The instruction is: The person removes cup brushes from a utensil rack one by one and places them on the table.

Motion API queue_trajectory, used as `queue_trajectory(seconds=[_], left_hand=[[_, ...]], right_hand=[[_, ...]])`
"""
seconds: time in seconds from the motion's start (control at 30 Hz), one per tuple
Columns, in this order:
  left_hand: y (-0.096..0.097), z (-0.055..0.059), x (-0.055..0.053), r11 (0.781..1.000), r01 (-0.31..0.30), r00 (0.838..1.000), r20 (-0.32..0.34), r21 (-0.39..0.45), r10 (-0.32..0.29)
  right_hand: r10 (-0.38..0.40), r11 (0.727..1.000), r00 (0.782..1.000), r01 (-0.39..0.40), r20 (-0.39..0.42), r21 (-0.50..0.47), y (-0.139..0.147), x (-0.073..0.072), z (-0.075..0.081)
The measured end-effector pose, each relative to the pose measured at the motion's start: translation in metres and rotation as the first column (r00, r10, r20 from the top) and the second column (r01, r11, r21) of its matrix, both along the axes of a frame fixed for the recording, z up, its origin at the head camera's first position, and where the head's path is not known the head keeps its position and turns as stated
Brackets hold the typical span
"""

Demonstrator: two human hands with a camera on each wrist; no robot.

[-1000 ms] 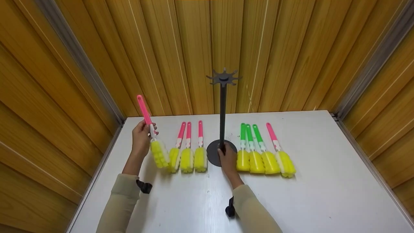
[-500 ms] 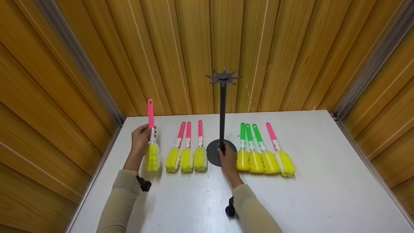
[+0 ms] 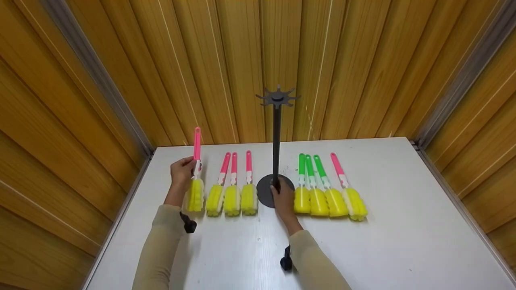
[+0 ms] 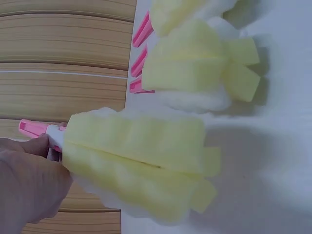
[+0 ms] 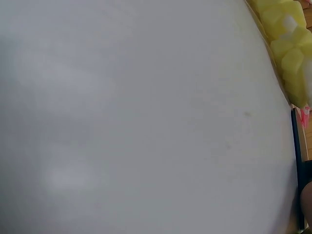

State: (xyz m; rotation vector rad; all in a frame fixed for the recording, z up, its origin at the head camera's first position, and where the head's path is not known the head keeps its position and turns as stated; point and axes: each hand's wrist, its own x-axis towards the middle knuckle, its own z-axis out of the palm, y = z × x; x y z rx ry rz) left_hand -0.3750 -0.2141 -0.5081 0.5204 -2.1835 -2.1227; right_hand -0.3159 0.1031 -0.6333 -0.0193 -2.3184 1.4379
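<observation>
My left hand pinches a pink-handled sponge brush by the white part of its handle, the handle pointing up and away. In the left wrist view the yellow and white sponge head hangs over the table, its shadow beside it. My right hand grips the foot of the dark stand's pole, above the round base. The stand's top is a star-shaped ring of hooks with nothing hanging on it. In the right wrist view only a bit of that hand shows at the edge.
Left of the stand lie three pink-handled sponge brushes on the white table. On its right are three green-handled brushes and one pink-handled brush. Wood-look panels enclose the back and sides.
My left hand has moved right with the brush, which has swung from a slant to nearly straight and now sits nearer the row. The right hand stays on the pole.
</observation>
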Motion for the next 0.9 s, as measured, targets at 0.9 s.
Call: queue_trajectory(seconds=[0.9], left_hand=[[0.009,-0.019,-0.012,0.993,0.035,0.997,0.072,-0.112,-0.027]], right_hand=[[0.003,1.0,1.0,-0.004,-0.014,-0.025,0.001,0.0,0.0]])
